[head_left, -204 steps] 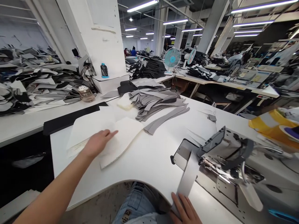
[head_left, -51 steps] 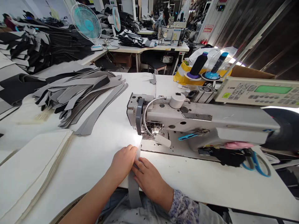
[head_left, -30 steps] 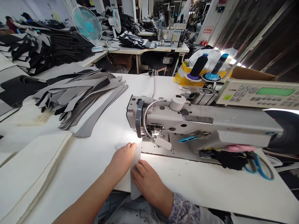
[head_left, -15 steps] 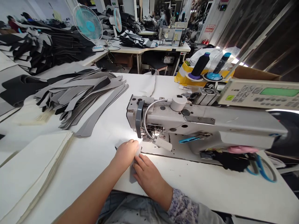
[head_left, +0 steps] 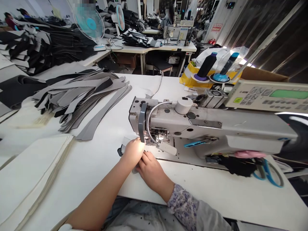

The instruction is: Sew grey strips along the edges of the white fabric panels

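Nearly closed fingers [head_left: 148,158] on gray strip [head_left: 134,171]

A teal electric fan [head_left: 89,24] stands on a far white table [head_left: 154,47].

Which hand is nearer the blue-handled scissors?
Right. The right hand is nearer, though still well left of the blue-handled scissors; the left hand lies farther left, beyond the right hand.
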Demonstrator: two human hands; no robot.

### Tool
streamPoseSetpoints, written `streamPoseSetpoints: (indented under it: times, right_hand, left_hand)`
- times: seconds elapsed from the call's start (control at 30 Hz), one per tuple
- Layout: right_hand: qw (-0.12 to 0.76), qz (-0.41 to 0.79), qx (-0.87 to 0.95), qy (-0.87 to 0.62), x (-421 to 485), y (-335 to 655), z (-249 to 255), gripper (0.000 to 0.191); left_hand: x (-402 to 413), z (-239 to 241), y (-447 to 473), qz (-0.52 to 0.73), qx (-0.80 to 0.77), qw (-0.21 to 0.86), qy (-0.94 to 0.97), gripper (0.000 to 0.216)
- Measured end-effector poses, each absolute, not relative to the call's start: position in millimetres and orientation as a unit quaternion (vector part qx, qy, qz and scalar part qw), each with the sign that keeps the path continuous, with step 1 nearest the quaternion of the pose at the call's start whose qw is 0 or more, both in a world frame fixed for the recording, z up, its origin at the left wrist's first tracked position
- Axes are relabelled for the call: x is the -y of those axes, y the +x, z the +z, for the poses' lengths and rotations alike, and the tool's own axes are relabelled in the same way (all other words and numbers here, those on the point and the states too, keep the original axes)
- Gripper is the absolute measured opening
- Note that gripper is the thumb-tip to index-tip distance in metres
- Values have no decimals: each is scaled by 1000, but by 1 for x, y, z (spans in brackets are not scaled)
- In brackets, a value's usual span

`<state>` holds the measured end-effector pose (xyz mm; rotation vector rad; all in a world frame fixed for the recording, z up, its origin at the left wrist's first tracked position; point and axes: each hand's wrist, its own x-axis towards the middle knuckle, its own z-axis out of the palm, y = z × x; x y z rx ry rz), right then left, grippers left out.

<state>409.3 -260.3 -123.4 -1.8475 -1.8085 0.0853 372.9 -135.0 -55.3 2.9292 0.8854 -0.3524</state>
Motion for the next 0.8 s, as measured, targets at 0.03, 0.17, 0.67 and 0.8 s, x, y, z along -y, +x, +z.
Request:
streamPoseSetpoints:
  times: [0.03,0.17,0.67,0.8]
  right_hand:
    - [270,26,672,-689,262,409,-125,38]
    - [258,-6,671,-695,271,403,-129,38]
    - [236,-19,674,-700,270,403,-129,29]
    - [250,-28,668,-700,264,408,-129,29]
  left_hand:
    - [133,-56,368,-107,-267,38,957,27]
    - [120,-58,331,-38,-192,97,976,39]
    - [106,-83,330,32,-104,-20,994,30]
    - [112,-86,337,22,-125,-45,991,22]
